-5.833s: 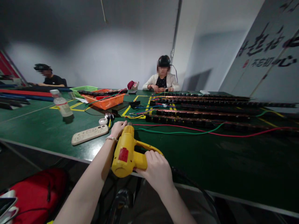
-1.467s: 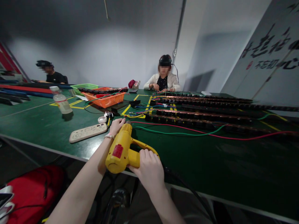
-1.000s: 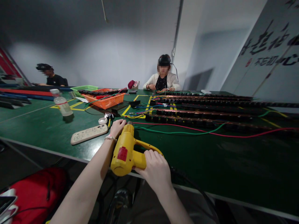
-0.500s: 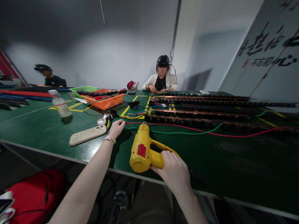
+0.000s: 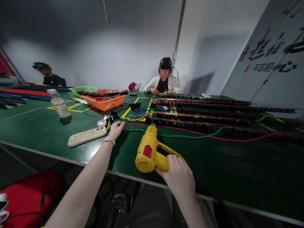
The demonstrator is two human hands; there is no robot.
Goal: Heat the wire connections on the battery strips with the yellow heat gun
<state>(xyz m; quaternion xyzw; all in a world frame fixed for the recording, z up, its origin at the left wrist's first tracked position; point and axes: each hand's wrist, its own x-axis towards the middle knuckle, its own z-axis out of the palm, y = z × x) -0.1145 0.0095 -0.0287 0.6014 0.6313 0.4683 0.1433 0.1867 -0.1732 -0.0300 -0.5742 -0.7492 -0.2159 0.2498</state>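
Note:
My right hand (image 5: 178,172) is wrapped around the handle of a yellow heat gun (image 5: 146,152), whose nozzle points away from me toward the black strips. To its left, my left hand (image 5: 116,130) is closed in a pinch at the end of a red wire (image 5: 182,129). A green wire (image 5: 190,136) starts close by those fingers; whether they also hold it I cannot tell. Past the nozzle lie long black strips (image 5: 201,126) with coppery edges and thin coloured wires at their left ends. The wire tips in my fingers are hidden.
A beige phone-shaped case (image 5: 86,136), a white ring-shaped item (image 5: 101,123) and a bottle (image 5: 59,106) are on the left. Behind them stand an orange basket (image 5: 104,104) and a green basket (image 5: 83,90). A co-worker (image 5: 162,80) sits across the green table (image 5: 249,177); another person (image 5: 48,76) is far left.
The heat gun in my right hand has moved slightly right, its nozzle swinging right. My left hand keeps its pinch at the red wire. The view has shifted a little.

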